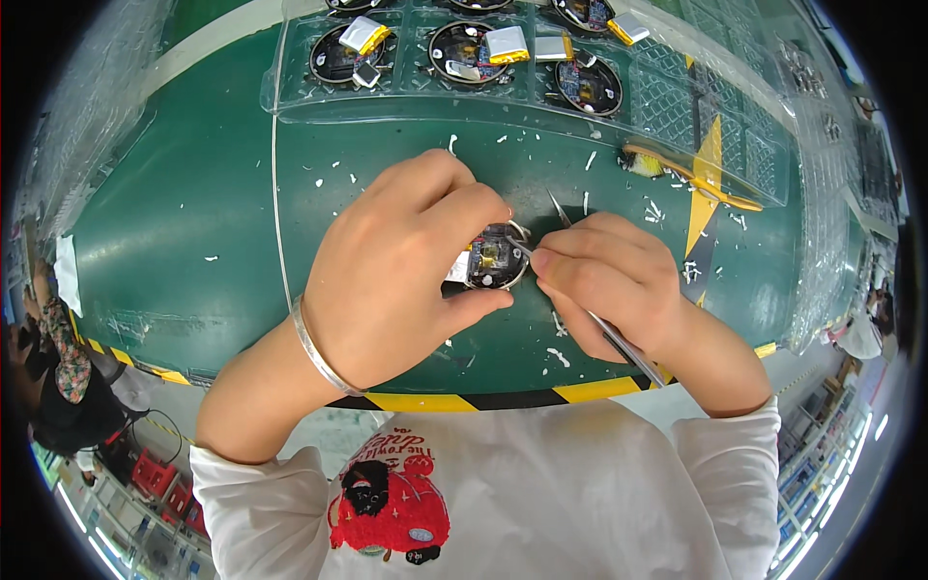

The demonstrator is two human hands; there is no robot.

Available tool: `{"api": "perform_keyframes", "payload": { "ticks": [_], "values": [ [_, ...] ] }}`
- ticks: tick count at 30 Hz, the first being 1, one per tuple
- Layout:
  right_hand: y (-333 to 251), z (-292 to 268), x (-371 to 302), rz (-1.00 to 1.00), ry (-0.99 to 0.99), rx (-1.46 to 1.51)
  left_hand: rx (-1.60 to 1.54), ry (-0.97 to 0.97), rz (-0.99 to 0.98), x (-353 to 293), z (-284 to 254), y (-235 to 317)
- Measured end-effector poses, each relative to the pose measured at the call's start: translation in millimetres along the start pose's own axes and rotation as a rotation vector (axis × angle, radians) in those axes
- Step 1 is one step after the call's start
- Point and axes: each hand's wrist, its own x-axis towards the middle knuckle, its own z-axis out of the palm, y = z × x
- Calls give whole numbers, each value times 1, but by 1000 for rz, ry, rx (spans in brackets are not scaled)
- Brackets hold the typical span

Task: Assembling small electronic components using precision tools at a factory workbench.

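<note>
My left hand [401, 261] is curled around a small round black housing [497, 259] with a circuit board inside, gripping it by the rim between thumb and fingers. A white and yellow battery pack [458, 268] shows partly at its left side, mostly covered by the hand. My right hand [614, 280] pinches metal tweezers [623, 345], whose handle end sticks out below the palm. A thin tip reaches over the right rim of the housing. Another pointed metal tip [558, 206] shows beyond the fingers; I cannot tell whether it belongs to the same tool.
A clear plastic tray [387, 108] at the far side holds several similar round housings [588, 86] with battery packs [507, 44]. Right of it lies a yellow-handled brush [691, 179]. White scraps [556, 358] dot the green mat [193, 256]. A thin white cord [277, 208] crosses the left side.
</note>
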Motion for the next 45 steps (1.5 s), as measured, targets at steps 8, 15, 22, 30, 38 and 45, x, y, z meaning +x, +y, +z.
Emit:
{"api": "perform_keyframes", "payload": {
  "ticks": [8, 15, 22, 30, 38, 45],
  "values": [
    [-4, -6, 2, 22, -64, 65, 70, 52, 45, -3, 5, 4],
    [-7, -2, 1, -43, 80, 145, 60, 113, 124, -5, 14, 3],
    [-8, 2, 1, -103, 56, -54, 103, 68, 62, -6, 15, 5],
    [-8, 7, 2, -181, 130, -95, 74, 122, 129, -2, 16, 5],
    [-7, 2, 1, -186, 127, -116, 72, 120, 145, -2, 16, 8],
    [-6, 4, -3, -188, 137, -106, 93, 99, 132, -6, 14, 11]
  ]
}}
